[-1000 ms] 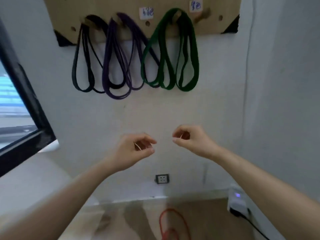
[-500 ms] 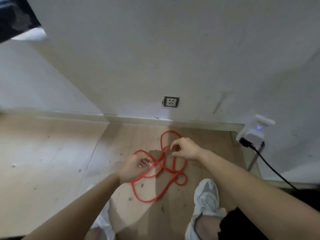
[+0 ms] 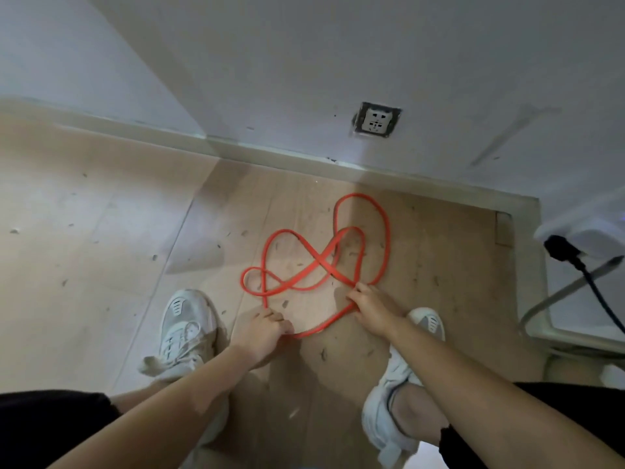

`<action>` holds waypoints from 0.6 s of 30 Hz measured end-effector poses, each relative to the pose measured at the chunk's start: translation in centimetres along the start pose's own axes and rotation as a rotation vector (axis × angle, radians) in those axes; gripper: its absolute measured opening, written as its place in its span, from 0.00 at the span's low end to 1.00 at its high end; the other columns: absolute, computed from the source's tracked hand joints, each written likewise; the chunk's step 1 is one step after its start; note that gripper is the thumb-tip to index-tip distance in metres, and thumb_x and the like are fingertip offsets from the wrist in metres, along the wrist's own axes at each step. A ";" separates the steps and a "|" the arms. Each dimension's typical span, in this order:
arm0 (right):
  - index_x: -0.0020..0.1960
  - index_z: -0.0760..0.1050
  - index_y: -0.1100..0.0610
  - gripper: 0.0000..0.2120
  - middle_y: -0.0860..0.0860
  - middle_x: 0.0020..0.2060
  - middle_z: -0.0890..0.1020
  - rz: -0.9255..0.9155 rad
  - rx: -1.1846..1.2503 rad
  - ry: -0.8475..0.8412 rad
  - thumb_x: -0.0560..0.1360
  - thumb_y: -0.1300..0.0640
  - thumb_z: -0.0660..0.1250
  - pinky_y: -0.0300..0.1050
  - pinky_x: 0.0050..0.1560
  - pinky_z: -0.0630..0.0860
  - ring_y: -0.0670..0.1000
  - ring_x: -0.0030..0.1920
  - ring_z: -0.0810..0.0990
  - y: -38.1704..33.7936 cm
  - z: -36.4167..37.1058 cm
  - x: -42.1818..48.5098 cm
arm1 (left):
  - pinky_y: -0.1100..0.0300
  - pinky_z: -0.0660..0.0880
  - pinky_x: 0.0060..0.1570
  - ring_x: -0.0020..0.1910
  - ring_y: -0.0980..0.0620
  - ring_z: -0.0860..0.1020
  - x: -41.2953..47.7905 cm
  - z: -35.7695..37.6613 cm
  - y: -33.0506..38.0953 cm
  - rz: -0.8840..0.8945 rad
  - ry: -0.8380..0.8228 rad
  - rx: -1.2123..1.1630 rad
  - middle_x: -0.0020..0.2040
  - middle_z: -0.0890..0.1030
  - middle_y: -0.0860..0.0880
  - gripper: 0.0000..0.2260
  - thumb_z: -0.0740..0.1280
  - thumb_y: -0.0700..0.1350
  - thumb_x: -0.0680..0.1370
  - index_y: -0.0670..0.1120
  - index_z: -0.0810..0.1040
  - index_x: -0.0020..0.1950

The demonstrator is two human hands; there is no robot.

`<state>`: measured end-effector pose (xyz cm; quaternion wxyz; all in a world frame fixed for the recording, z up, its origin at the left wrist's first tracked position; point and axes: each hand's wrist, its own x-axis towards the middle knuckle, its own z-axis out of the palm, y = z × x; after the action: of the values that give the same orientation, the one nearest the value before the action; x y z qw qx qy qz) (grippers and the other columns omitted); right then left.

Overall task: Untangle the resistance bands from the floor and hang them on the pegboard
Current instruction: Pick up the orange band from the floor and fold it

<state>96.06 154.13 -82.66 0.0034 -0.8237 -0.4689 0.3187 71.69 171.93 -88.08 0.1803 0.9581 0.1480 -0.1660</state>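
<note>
Red resistance band point(image 3: 318, 262) lay in several crossed loops on the wooden floor point(image 3: 118, 248), close to the wall and just ahead of the person's shoes; the pegboard was out of view. The left hand point(image 3: 267, 328) had its fingers curled round the nearest bend of the band, and the right hand point(image 3: 372, 308) appeared to pinch a strand where two loops met. Likely hazards from this position: pulling both held points apart before the crossings were traced would probably draw the loops tight into a knot, not free them. A lift with a loop still under the left shoe point(image 3: 187, 319) or right shoe point(image 3: 427, 324) could stretch the band and let it snap back. A trailing loop swung to the right might catch the black plug point(image 3: 559, 248) and its cable.
</note>
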 end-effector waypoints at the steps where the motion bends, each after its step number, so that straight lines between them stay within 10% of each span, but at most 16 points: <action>1: 0.64 0.76 0.54 0.15 0.54 0.59 0.74 0.007 -0.023 0.007 0.77 0.58 0.64 0.49 0.55 0.73 0.59 0.60 0.75 0.0 0.1 0.0 | 0.58 0.79 0.50 0.49 0.48 0.84 0.0 0.4 -0.2 -0.003 0.021 0.010 0.44 0.85 0.56 0.09 0.70 0.46 0.67 0.57 0.85 0.44; 11: 0.43 0.80 0.61 0.05 0.54 0.38 0.81 0.120 0.407 0.230 0.74 0.61 0.72 0.46 0.42 0.71 0.54 0.42 0.80 -1.1 -6.1 1.2 | 0.51 0.74 0.41 0.48 0.41 0.79 0.6 -8.9 0.7 -0.103 0.350 -0.308 0.47 0.81 0.47 0.05 0.69 0.41 0.76 0.46 0.78 0.51; 18: 0.43 0.82 0.60 0.07 0.51 0.36 0.81 0.040 0.429 0.420 0.74 0.56 0.74 0.43 0.43 0.70 0.49 0.39 0.77 -4.2 -16.1 -0.3 | 0.53 0.80 0.41 0.35 0.54 0.81 1.8 -21.9 1.6 -0.162 0.273 -0.706 0.36 0.82 0.49 0.03 0.69 0.43 0.74 0.51 0.81 0.45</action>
<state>101.25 160.94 -68.35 0.2679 -0.8613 -0.3634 0.2332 79.66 179.52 -68.97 0.4638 0.8357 0.2940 0.0106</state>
